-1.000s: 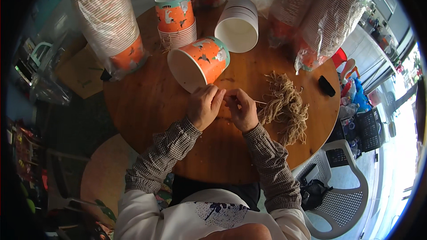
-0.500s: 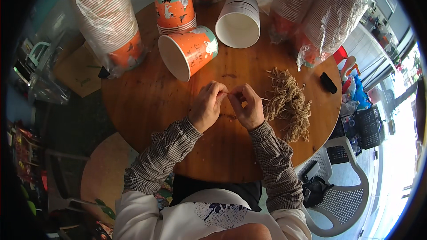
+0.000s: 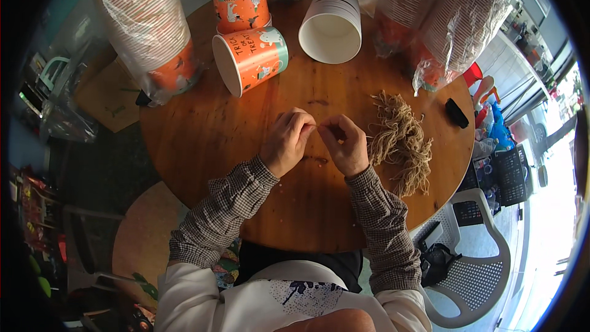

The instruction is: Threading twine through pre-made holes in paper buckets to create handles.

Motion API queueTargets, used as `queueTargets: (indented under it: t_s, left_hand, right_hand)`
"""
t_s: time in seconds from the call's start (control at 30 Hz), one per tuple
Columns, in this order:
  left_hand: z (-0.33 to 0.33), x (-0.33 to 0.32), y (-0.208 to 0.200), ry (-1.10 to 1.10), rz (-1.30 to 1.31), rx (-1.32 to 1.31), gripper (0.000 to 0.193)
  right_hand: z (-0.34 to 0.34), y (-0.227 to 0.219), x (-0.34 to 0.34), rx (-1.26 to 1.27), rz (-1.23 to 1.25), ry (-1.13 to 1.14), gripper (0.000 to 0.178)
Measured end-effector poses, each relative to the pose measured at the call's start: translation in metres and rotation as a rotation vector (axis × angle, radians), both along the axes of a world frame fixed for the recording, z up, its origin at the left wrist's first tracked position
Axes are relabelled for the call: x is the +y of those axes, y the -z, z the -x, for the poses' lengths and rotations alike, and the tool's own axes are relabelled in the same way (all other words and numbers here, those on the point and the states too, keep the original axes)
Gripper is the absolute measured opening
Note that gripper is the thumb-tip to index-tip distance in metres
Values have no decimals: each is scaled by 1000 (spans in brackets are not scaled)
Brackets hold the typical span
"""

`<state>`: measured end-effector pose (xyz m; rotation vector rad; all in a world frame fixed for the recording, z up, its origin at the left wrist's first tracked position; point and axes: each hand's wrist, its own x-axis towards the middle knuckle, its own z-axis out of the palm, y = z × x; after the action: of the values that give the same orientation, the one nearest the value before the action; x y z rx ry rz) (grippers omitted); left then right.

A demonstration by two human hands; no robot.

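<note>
With twelve at the far edge of the round wooden table (image 3: 203, 135), the left hand (image 3: 286, 142) and the right hand (image 3: 345, 146) meet near the clock's centre, fingertips almost touching. Each has its thumb and forefinger closed in a pinch; whether a strand lies between them is too small to tell. The tangled bundle of tan twine (image 3: 402, 147) rests at three o'clock, just beside the right hand, with a small black object (image 3: 456, 114) farther out in that direction. At eleven, an orange paper tub (image 3: 261, 61) lies on its side, its mouth toward eight, before an upside-down orange stack (image 3: 241, 9). White nested tubs (image 3: 332, 37) lie at twelve, open end toward six, and a plastic-wrapped stack (image 3: 144, 31) stands at ten
</note>
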<state>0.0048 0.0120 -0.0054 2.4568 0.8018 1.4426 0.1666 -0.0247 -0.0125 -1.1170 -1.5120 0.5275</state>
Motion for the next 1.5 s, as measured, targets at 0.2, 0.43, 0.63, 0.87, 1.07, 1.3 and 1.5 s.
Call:
queueTargets:
  t_s: [0.2,0.43,0.63,0.87,1.07,1.3,1.5]
  left_hand:
    - [5,12,5,12,-224,127,23]
    - [5,24,6,58,-327,151,24]
    - [35,63,4,-452,-34,-484,70]
    - [58,105,44,-181,551,-318,35]
    - [33,53,26,-194,438,406,58]
    - [-9,11,6,92,304,-85,54]
    - [-12,15,10,81,343,-197,30]
  right_hand:
    - [-6,1,3,541,403,-264,11]
    - [-22,14,12,654,604,-360,13]
    - [-106,17,23,-287,496,19,15]
    - [-150,23,28,-440,86,762,13]
    - [-80,11,25,421,20,96,4]
    - [-18,12,17,597,52,-273,6]
    - [-11,8,9,641,136,-321,7]
